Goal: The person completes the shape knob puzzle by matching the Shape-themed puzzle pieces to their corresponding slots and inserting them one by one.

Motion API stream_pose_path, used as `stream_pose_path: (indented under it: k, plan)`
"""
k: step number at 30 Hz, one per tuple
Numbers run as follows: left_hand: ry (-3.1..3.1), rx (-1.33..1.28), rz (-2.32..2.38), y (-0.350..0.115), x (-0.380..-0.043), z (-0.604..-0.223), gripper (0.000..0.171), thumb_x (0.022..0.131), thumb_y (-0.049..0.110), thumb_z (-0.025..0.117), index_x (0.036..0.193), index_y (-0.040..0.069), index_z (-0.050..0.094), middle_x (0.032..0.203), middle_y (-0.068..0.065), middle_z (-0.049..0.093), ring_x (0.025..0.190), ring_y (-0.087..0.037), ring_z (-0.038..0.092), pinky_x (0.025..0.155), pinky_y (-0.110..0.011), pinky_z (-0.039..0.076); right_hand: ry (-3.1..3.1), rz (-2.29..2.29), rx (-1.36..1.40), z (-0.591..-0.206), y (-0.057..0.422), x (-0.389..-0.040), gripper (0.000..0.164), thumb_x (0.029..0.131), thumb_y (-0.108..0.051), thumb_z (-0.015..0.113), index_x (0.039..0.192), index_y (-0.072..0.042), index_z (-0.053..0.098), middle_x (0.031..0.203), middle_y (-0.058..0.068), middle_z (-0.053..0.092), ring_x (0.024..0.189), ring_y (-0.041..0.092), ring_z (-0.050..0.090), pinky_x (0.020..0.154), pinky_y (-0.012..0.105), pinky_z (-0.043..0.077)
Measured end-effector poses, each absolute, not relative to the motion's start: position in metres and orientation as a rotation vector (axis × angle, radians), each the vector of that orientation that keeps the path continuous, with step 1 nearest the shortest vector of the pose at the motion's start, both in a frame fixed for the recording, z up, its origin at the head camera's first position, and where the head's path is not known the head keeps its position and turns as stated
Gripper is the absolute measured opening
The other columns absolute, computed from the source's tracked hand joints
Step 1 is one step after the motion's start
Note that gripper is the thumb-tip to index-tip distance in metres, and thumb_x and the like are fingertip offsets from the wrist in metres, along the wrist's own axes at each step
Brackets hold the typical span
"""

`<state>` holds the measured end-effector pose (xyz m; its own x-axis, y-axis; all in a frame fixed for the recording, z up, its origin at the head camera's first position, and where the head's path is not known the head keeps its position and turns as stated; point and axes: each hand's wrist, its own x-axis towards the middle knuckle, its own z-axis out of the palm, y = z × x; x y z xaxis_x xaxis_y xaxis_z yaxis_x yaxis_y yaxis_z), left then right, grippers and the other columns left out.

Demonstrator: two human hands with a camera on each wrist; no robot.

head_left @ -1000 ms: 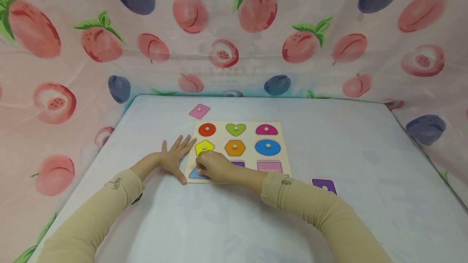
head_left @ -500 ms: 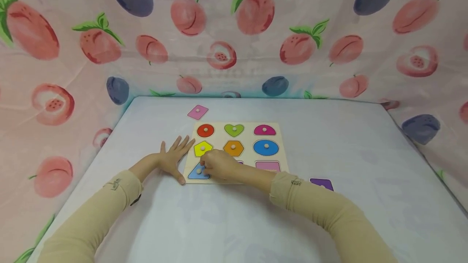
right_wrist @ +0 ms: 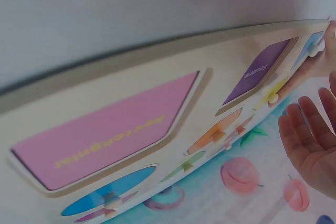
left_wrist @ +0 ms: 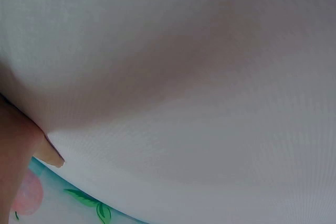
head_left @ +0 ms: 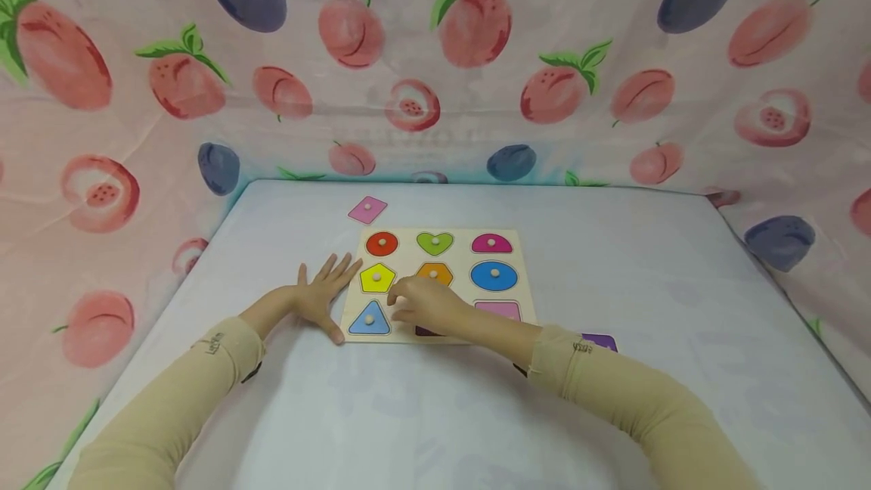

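A cream shape puzzle board (head_left: 461,257) lies on the table. My left hand (head_left: 318,298) lies flat with spread fingers at the board's left edge. My right hand (head_left: 432,304) hovers over the bottom row with loosely bent fingers, holding nothing, just right of the blue triangle (head_left: 368,326). That triangle sits in its slot. In the right wrist view, the purple recess (right_wrist: 257,72) and pink recess (right_wrist: 113,132) hold no pieces. Red, green, magenta, yellow, orange and blue knobbed pieces fill the upper rows.
A pink knobbed piece (head_left: 367,210) lies behind the board's back left corner. To the right, a purple piece (head_left: 602,342) is partly hidden by the right sleeve. Fruit-print fabric (head_left: 415,36) stands behind the white table (head_left: 633,263).
My right hand has released the blue triangle's knob and shifted right, uncovering the triangle. The left hand has stayed at the board's edge.
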<state>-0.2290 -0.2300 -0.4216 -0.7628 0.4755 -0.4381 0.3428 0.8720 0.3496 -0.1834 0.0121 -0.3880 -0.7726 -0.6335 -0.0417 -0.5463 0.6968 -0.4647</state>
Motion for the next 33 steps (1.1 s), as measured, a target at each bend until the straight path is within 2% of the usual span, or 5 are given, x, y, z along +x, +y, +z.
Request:
stream_pose_path:
  k: [8, 16, 33]
  plan:
    - [2.519, 0.584, 0.328, -0.23, -0.229, -0.422, 0.136, 0.057, 0.052, 0.084, 0.151, 0.013, -0.005, 0.157, -0.019, -0.016, 0.141, -0.043, -0.02, 0.099, -0.074, -0.018, 2.769, -0.727, -0.956, -0.391, 0.034, -0.183, 0.018, 0.087, -0.017, 0.068, 0.103, -0.009, 0.068, 0.105, 0.002, 0.07, 0.105, 0.019, 0.061, 0.093, 0.032, 0.051]
    - [2.518, 0.581, 0.341, -0.23, -0.229, -0.424, 0.135, 0.057, 0.052, 0.084, 0.151, 0.012, -0.004, 0.157, -0.019, -0.016, 0.141, -0.043, -0.02, 0.099, -0.074, -0.019, 2.769, -0.829, -0.734, -0.384, 0.052, -0.182, 0.021, 0.085, -0.017, 0.07, 0.104, -0.011, 0.068, 0.114, 0.002, 0.067, 0.112, 0.021, 0.059, 0.096, 0.036, 0.05]
    - [2.516, 0.6, 0.343, -0.23, -0.23, -0.424, 0.136, 0.057, 0.053, 0.084, 0.151, 0.012, -0.005, 0.157, -0.019, -0.016, 0.141, -0.043, -0.021, 0.098, -0.074, -0.02, 2.858, -0.892, -0.85, -0.373, 0.106, -0.168, 0.017, 0.083, -0.01, 0.07, 0.1, -0.006, 0.068, 0.104, 0.004, 0.07, 0.107, 0.024, 0.062, 0.095, 0.041, 0.05]
